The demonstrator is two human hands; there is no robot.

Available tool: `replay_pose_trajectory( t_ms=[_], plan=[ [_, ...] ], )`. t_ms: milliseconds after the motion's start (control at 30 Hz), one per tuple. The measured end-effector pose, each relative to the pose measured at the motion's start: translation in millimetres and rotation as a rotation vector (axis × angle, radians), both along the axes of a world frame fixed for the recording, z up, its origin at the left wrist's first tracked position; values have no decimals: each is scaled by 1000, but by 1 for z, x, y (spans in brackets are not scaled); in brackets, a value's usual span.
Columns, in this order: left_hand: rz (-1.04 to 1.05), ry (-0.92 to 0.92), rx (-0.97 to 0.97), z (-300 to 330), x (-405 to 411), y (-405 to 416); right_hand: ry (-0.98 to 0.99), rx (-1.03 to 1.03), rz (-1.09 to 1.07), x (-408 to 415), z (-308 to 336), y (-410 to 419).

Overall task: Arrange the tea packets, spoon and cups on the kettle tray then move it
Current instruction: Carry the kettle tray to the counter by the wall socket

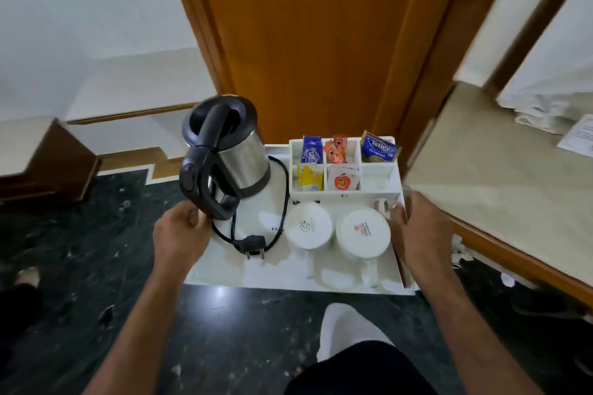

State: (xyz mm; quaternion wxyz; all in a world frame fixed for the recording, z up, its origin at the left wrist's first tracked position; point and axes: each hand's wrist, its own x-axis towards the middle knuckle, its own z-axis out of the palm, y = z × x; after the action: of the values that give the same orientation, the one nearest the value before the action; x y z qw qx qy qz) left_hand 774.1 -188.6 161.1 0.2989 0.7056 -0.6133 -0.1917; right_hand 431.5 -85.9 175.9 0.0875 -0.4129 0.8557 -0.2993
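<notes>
I hold a white tray point(282, 279) in the air above a dark floor. My left hand point(179, 234) grips its left edge, my right hand point(420, 228) its right edge. On it stand a steel kettle point(237, 157) with a black handle, its cord and plug point(253, 244), and two white cups point(308, 229) point(364, 234) turned upside down. A divided white box point(380, 178) at the tray's back right holds packets: blue point(312, 149), orange point(337, 148), yellow point(309, 177), a white one with a red apple point(342, 179), and a Tetley bag point(378, 146). No spoon shows clearly.
A wooden door point(321, 35) stands straight ahead. A beige counter point(500, 176) with a wooden edge runs along the right, with white cloth point(542, 106) and a paper point(577, 138) on it. A brown step point(45, 163) lies at the left. My white sock point(346, 330) is below the tray.
</notes>
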Motion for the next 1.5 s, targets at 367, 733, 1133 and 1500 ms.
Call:
replay_pose_trajectory(
  t_ms=[367,733,1133,1500],
  plan=[
    [277,-67,16,-18,157,-166,-73,37,231,148,-19,-240],
    [269,-36,-27,-15,295,-340,-30,49,311,279,-18,-442],
    [148,19,11,-45,398,-549,-63,50,226,387,-52,-612],
    [121,51,123,-111,371,-688,12,143,195,368,-106,-752]
  ],
)
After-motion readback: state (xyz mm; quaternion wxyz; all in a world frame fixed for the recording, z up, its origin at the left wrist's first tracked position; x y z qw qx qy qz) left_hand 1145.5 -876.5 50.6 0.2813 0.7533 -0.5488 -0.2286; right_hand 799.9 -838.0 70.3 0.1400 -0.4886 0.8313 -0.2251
